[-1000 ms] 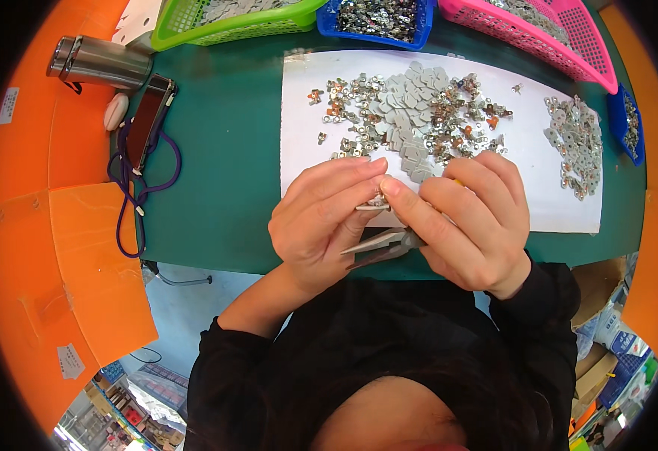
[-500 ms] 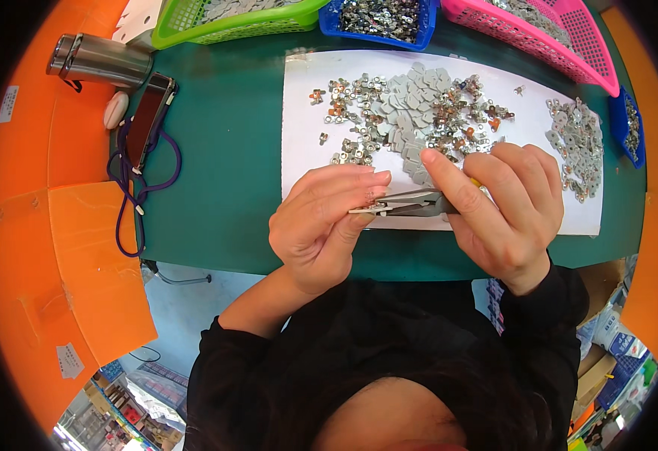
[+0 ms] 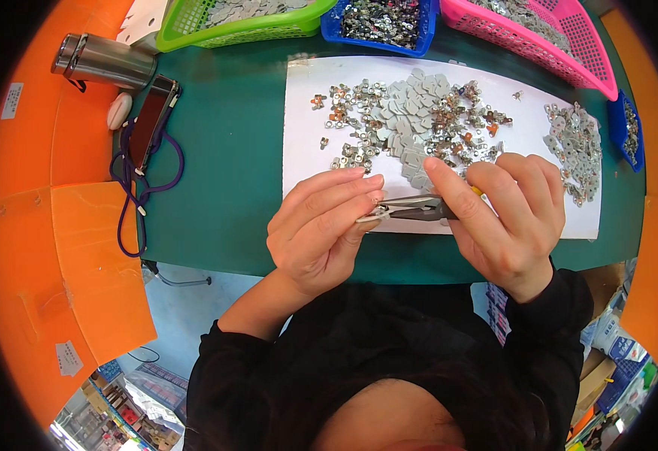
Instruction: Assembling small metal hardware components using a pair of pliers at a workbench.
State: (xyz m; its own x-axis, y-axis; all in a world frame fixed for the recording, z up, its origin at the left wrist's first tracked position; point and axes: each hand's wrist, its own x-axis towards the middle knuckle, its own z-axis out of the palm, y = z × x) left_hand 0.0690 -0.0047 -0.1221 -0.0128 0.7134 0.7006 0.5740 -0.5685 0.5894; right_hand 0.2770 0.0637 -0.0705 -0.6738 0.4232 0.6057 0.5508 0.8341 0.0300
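My right hand (image 3: 505, 225) is closed round a pair of pliers (image 3: 419, 207) whose jaws point left. At their tips my left hand (image 3: 325, 225) pinches a small flat grey metal plate (image 3: 368, 219), partly covered by the fingers; a tiny metal fitting seems to sit between plate and jaws, too small to make out. Beyond the hands, a heap of flat grey plates (image 3: 411, 113) lies on a white sheet (image 3: 306, 86), with small shiny metal fittings (image 3: 353, 154) on its left and more, some copper-coloured, on its right. Grey plates with fittings on them (image 3: 573, 146) form a pile at the sheet's right.
Along the far edge stand a green basket (image 3: 246, 31), a blue tray (image 3: 378, 45) and a pink basket (image 3: 539, 60), all holding metal parts. Another blue tray (image 3: 622, 143) is at the right. A steel flask (image 3: 111, 62) and a phone (image 3: 152, 124) with a purple cord lie left.
The plier jaws have spread wider at the plate, and my left fingers have shifted slightly around it. The whole view has moved a little.
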